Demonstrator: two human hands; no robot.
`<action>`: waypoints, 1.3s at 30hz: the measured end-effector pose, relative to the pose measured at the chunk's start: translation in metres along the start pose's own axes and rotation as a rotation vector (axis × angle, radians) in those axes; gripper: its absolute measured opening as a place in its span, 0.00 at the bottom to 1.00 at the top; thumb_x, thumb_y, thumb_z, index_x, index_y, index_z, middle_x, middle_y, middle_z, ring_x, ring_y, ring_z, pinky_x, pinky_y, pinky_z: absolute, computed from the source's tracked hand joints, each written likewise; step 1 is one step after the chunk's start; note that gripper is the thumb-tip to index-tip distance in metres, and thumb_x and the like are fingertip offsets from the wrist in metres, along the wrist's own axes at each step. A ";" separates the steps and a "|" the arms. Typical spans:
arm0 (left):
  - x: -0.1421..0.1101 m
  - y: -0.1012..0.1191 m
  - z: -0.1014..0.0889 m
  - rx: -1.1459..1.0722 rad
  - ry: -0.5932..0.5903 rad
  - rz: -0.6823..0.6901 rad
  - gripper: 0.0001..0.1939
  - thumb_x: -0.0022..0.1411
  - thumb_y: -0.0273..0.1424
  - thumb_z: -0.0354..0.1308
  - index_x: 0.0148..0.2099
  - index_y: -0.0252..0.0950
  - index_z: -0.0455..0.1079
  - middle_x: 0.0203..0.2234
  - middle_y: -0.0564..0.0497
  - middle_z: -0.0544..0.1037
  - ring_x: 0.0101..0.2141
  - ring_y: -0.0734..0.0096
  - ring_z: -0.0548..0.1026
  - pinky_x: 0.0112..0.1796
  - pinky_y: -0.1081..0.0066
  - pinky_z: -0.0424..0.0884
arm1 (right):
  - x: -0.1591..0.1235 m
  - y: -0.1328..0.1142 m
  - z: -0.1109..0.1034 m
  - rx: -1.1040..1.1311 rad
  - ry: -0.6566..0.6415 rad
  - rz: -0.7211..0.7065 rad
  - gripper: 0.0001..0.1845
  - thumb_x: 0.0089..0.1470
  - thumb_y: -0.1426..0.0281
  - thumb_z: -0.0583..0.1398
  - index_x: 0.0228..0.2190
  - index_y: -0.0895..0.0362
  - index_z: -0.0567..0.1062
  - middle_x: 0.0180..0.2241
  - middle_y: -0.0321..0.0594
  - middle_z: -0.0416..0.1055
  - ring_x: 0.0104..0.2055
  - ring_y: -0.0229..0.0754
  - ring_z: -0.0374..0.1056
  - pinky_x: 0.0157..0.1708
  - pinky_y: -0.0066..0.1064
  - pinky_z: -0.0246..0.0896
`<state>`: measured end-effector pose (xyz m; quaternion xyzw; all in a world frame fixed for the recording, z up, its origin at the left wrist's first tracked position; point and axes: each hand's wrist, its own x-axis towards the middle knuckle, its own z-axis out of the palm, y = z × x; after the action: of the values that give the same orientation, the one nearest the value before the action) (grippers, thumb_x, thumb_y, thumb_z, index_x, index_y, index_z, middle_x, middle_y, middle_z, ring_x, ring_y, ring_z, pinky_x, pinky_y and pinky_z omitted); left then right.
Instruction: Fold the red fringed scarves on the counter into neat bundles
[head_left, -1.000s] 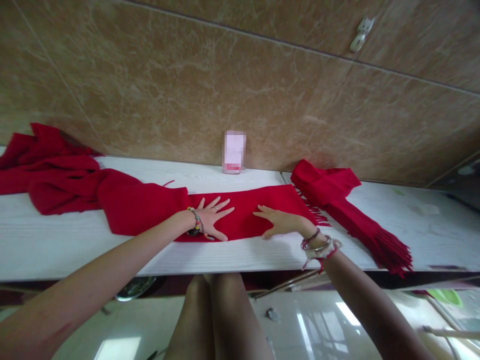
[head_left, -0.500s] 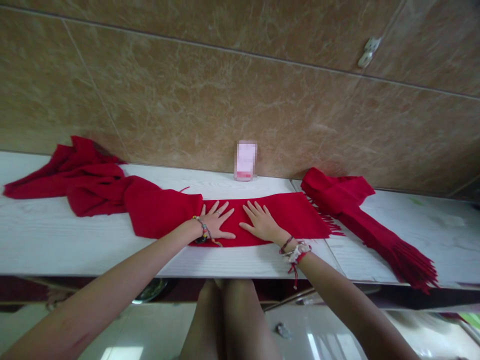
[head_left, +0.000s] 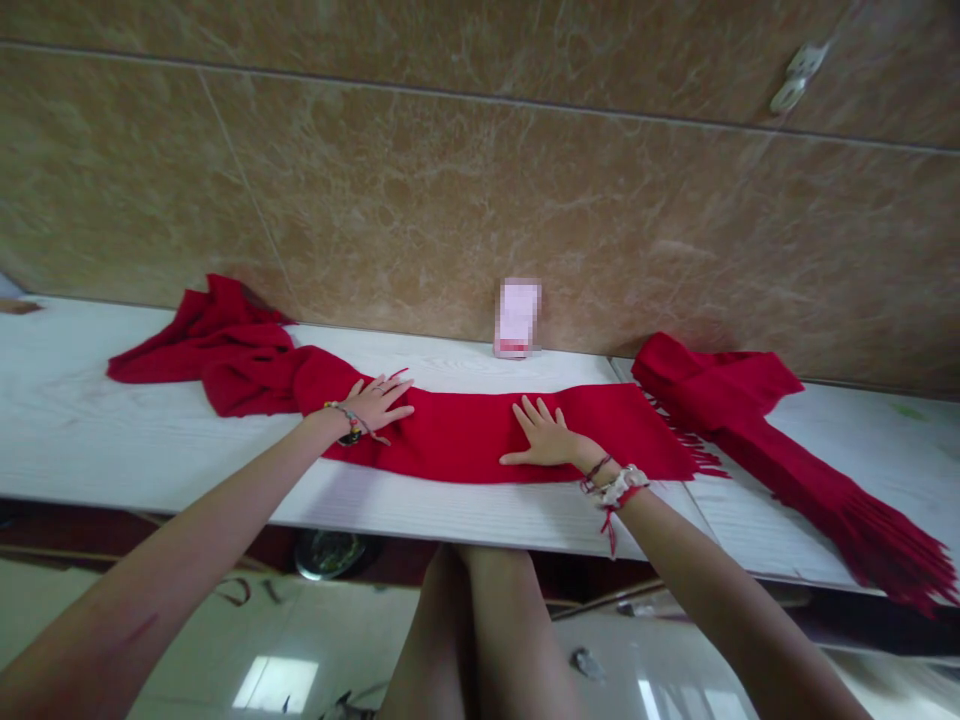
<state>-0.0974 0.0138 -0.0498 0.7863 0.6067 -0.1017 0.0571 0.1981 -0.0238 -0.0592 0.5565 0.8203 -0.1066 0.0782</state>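
Note:
A red fringed scarf (head_left: 465, 437) lies along the white table, its middle spread flat and its left part bunched in loose folds against the wall. My left hand (head_left: 379, 402) rests on the scarf where the flat part meets the folds, fingers spread. Farther right, my right hand (head_left: 541, 435) lies open with its palm on the flat stretch. Past the fringed right end, a second red scarf piece (head_left: 787, 465) lies crossed over itself, with tassels near the front edge; whether it joins the first cannot be told.
The white tabletop (head_left: 187, 455) runs along a brown marbled tile wall (head_left: 420, 220). A blurred-out pink upright object (head_left: 517, 318) leans at the wall behind the scarf. A white plug or socket (head_left: 801, 76) hangs at upper right. Below the table is a round dish (head_left: 328, 553).
My left hand has slid left along the scarf, and the overlapping folds there have been drawn out, baring more flat cloth. My right hand stays on the scarf. The view has shifted left.

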 end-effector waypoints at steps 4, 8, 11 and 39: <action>-0.009 -0.038 0.006 0.027 -0.016 -0.172 0.34 0.57 0.50 0.37 0.63 0.46 0.38 0.61 0.50 0.41 0.58 0.45 0.40 0.50 0.43 0.44 | -0.002 0.000 0.004 -0.029 0.057 -0.016 0.56 0.39 0.39 0.48 0.58 0.65 0.43 0.60 0.54 0.33 0.60 0.62 0.29 0.53 0.58 0.32; -0.022 -0.055 0.003 0.031 -0.009 -0.201 0.38 0.53 0.53 0.42 0.62 0.42 0.42 0.60 0.44 0.47 0.56 0.43 0.47 0.49 0.45 0.48 | -0.009 0.001 0.016 -0.094 0.292 -0.049 0.47 0.46 0.42 0.44 0.57 0.64 0.50 0.59 0.54 0.42 0.60 0.60 0.37 0.52 0.57 0.36; -0.019 -0.056 -0.006 0.001 0.029 -0.129 0.36 0.54 0.51 0.42 0.61 0.38 0.47 0.58 0.41 0.52 0.55 0.48 0.51 0.49 0.50 0.53 | -0.009 0.002 0.022 -0.112 0.340 -0.061 0.45 0.47 0.43 0.44 0.56 0.64 0.53 0.59 0.54 0.44 0.59 0.60 0.39 0.52 0.56 0.38; 0.058 -0.018 -0.048 -0.088 -0.128 0.157 0.11 0.38 0.36 0.61 0.20 0.36 0.62 0.15 0.59 0.65 0.24 0.71 0.66 0.27 0.74 0.60 | -0.009 0.004 0.021 -0.049 0.363 -0.073 0.41 0.48 0.46 0.47 0.55 0.61 0.56 0.58 0.51 0.48 0.59 0.56 0.41 0.54 0.53 0.37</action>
<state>-0.0966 0.0832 -0.0158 0.8200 0.5423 -0.1203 0.1379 0.2054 -0.0359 -0.0774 0.5342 0.8430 0.0129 -0.0616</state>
